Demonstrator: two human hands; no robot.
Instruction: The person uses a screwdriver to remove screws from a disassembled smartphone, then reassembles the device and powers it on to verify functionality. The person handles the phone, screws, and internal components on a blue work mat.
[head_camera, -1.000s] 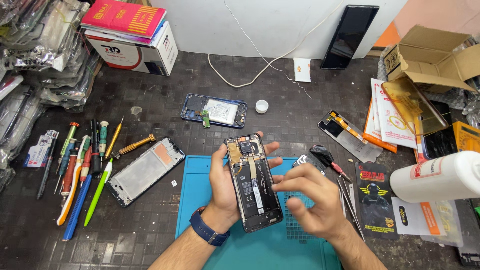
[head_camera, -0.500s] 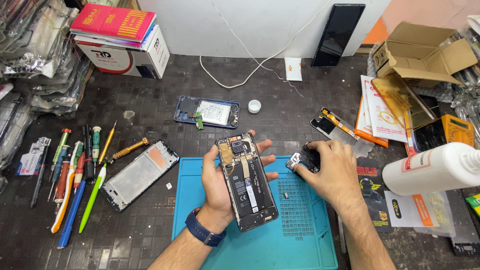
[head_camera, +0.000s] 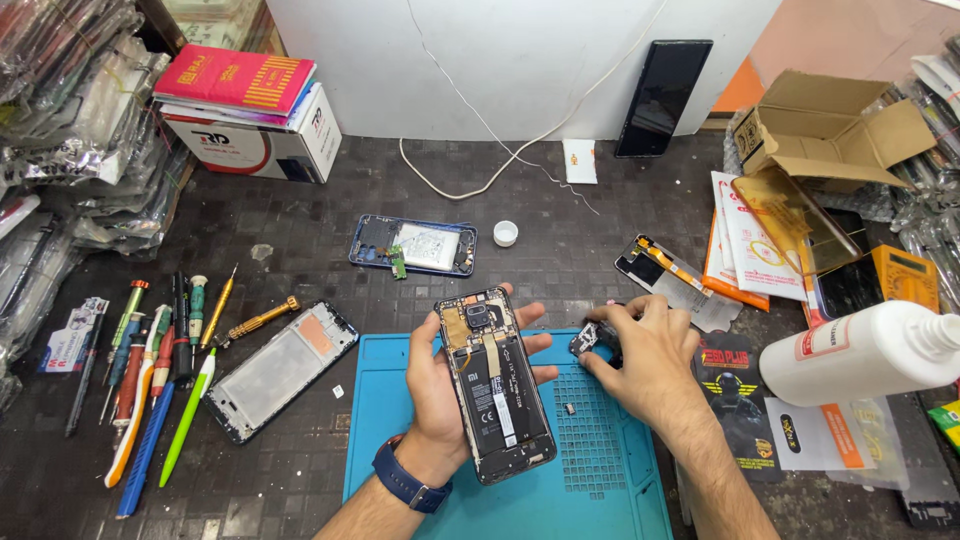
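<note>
Left hand cradles opened phone above blue mat, fingers curled round its edges — right hand beside it, fingers pinched on small dark part at mat's corner.

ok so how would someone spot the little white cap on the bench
Start at the blue work mat and look up past it to the blue phone frame. Just right of that frame sits the white cap, the only small round white thing there.
</note>
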